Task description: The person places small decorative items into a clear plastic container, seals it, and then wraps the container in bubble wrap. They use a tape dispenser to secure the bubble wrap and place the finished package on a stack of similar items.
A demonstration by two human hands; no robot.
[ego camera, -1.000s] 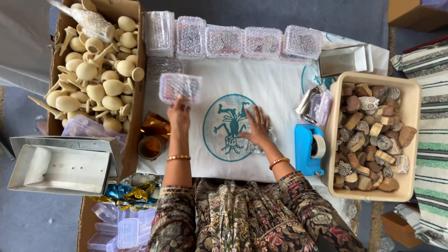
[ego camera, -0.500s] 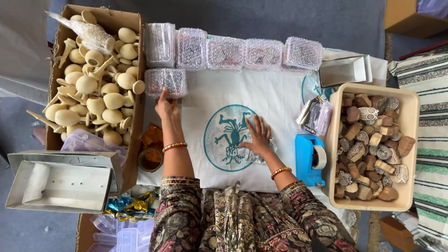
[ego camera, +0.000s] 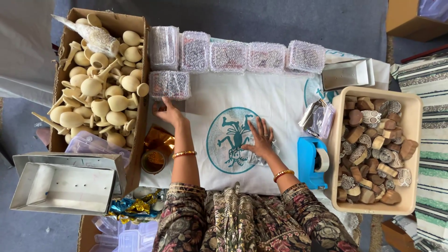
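Fingers of the left hand (ego camera: 167, 111) are spread loosely and hold nothing; their tips lie just below a bubble-wrapped packet (ego camera: 169, 84), right at its near edge, though contact cannot be told. That packet sits on the white cloth (ego camera: 280, 100) beside the cardboard box of wooden pieces (ego camera: 100, 79). The right hand (ego camera: 259, 140) lies flat, fingers fanned apart, pressing a clear piece of wrap (ego camera: 267, 153) onto the cloth's teal print (ego camera: 228, 140).

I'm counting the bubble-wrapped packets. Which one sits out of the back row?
The bubble-wrapped packet just ahead of the left hand, beside the cardboard box. It lies alone in front; the other five line the far edge.
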